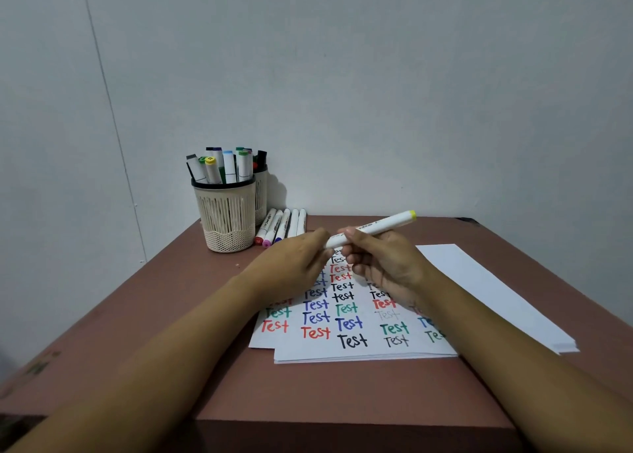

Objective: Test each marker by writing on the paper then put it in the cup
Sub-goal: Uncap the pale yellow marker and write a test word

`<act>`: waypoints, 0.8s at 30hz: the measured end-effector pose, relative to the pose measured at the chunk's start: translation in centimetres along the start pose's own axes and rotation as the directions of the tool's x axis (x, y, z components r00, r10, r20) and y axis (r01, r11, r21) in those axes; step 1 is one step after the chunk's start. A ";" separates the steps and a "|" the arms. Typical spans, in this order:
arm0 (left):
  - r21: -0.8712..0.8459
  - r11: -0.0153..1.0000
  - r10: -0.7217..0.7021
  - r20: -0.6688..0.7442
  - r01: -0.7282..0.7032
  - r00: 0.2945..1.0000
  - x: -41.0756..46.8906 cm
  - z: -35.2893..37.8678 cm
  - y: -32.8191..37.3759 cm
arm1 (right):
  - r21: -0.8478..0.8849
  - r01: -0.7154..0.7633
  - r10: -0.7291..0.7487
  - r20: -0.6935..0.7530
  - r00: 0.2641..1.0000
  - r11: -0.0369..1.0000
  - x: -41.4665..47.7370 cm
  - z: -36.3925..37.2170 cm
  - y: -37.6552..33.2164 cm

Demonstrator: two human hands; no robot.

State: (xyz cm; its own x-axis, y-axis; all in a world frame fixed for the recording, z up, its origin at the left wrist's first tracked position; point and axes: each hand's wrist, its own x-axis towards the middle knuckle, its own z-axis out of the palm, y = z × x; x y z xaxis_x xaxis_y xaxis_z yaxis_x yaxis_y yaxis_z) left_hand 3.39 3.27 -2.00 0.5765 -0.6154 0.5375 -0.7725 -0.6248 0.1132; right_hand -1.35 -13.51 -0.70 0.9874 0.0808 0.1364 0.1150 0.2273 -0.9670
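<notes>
Right hand (383,264) is up at the centre of the frame, fingers curled round the barrel of a white yellow-capped marker (380,226), which slants up toward the right with its yellow end highest. Left hand (294,260) meets it from the left, fingertips closed on the marker's lower end, so both hands grip the one marker, raised above the sheet.

Below them lies the paper (342,315), rows of "Test" in red, blue, green, black and a faint grey. Hands and forearms cover its upper rows and much of its right column.

Up left of centre stands the cup (227,212), a beige slatted holder at the counter's far edge, packed with upright markers (219,168). A second cup (261,192) peeks out behind it, touching or nearly so. Just right of the cup's base lie five loose markers (281,226) side by side, between the cup and the left hand.

To the right, a stack of blank sheets (496,291) runs diagonally, tucked against the written paper. All of it sits on a reddish-brown counter (137,315) against a pale wall (376,93).
</notes>
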 end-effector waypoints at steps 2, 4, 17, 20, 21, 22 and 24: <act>-0.018 1.000 0.005 -0.014 -0.005 1.000 0.0 0.1 0.0 | 0.009 0.012 -0.012 0.009 1.000 1.000 0.2 -0.2 0.1; -0.021 1.000 -0.001 -0.045 0.000 0.999 -0.1 0.0 -0.2 | 0.021 0.025 -0.026 0.020 0.999 0.999 0.3 -0.2 0.0; -0.380 0.865 -0.349 0.013 0.327 0.937 -0.4 -0.3 -1.1 | 0.336 0.105 -0.019 -0.249 0.968 0.936 0.7 -4.0 -2.4; -0.426 0.826 -0.399 0.022 0.370 0.917 -0.1 -0.2 -1.2 | 0.240 0.135 -0.058 -0.301 0.952 0.961 1.3 -5.4 -3.1; -0.423 0.825 -0.405 0.020 0.375 0.914 -0.1 -0.1 -1.2 | 0.196 0.148 -0.079 -0.321 0.944 0.969 1.5 -5.7 -3.4; -0.412 0.829 -0.407 0.018 0.377 0.913 -0.1 0.1 -1.3 | 0.140 0.153 -0.097 -0.345 0.933 0.978 1.8 -6.1 -3.6; -0.382 0.844 -0.400 0.022 0.377 0.916 -0.2 0.1 -1.3 | -0.006 0.135 -0.125 -0.422 0.898 0.991 2.6 -7.1 -3.6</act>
State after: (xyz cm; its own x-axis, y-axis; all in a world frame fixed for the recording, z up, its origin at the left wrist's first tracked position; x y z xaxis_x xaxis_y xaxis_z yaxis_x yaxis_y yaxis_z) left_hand 4.35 4.16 -2.37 0.8430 -0.3244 0.4291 -0.5358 -0.5761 0.6172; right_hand 1.53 -21.01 1.62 0.9182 -0.3658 0.1522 0.2477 0.2301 -0.9411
